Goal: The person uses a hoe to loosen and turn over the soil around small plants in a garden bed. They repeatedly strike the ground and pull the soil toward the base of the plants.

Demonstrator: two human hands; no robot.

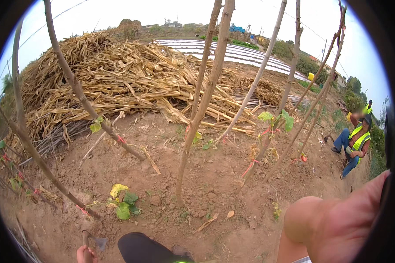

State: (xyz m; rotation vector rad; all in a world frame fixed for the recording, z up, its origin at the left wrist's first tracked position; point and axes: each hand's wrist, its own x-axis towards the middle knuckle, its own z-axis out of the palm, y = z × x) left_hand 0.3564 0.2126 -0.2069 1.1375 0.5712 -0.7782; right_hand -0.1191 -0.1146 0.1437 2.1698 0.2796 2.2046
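In the bottom left corner my left hand (86, 254) grips the wooden handle of a small hoe (85, 237). The hoe's grey metal blade (100, 243) is down by the bare soil. My right hand (339, 220) looms large and close to the lens at the lower right. Its fingers run behind the dark rim of the view, so what they touch is hidden. Between the hands is my dark-clad knee (146, 246). A low plant (123, 207) with green and yellow leaves grows in front of it.
Wooden stakes (200, 105), some tied with red ribbon (120, 139), rise from the soil. Behind them lies a heap of dry corn stalks (128, 79). White film rows (243, 57) cover the field beyond. A person in a yellow vest (358, 141) sits at right; another person (368, 107) is behind.
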